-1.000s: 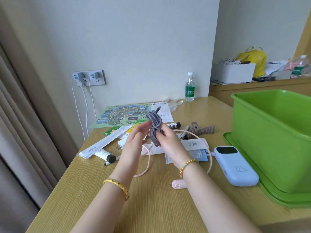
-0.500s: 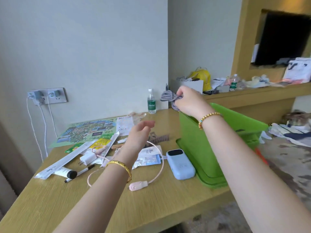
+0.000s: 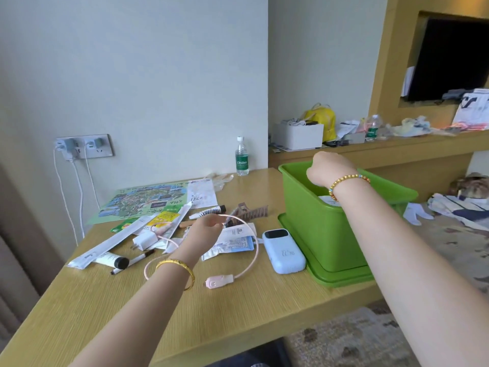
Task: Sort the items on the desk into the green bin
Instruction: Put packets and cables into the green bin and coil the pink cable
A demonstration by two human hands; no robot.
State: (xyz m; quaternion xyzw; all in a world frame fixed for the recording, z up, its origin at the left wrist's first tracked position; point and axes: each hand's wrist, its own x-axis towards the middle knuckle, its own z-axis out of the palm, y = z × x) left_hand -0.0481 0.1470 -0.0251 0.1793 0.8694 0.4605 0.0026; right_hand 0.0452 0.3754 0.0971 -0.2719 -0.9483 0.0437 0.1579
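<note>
The right hand (image 3: pixel 328 168) dips over the rim of the green bin (image 3: pixel 315 221), knuckles up, fingers hidden inside, so I cannot tell whether it grips anything. The bin is a bright green, straight-walled plastic tub standing on a matching green tray at the desk's (image 3: pixel 238 308) right end; something white shows inside it by the wrist. The left hand (image 3: pixel 203 234) hovers over the clutter, fingers loosely curled, holding nothing that I can see. Under and around it loops a pink cable (image 3: pixel 251 250), its pink plug lying nearer the front edge. Just left of the bin's tray lies a pale blue power bank (image 3: pixel 284 251). Further left: a white charger (image 3: pixel 144 239), a tube (image 3: pixel 111 260), a pen (image 3: pixel 132 262), paper packets, and a brown hair clip (image 3: pixel 251 211). A map (image 3: pixel 143 202) lies at the back, a water bottle (image 3: pixel 242 157) by the wall.
</note>
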